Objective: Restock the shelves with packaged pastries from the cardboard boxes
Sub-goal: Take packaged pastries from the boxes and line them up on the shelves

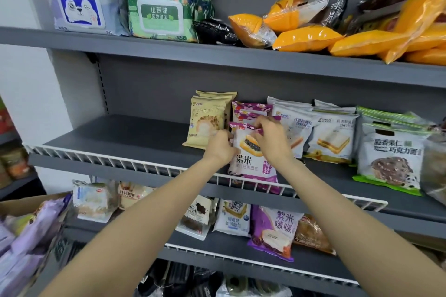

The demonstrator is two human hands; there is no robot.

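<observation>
Purple pastry pkt (pixel 251 152) upright; mid shelf (pixel 135 132)

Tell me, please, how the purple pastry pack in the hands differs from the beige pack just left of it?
The purple pastry pack is purple and white; the beige pack is tan. Both hands, left hand and right hand, grip the purple one; the beige stands untouched. Both stand upright on the middle shelf.
</observation>
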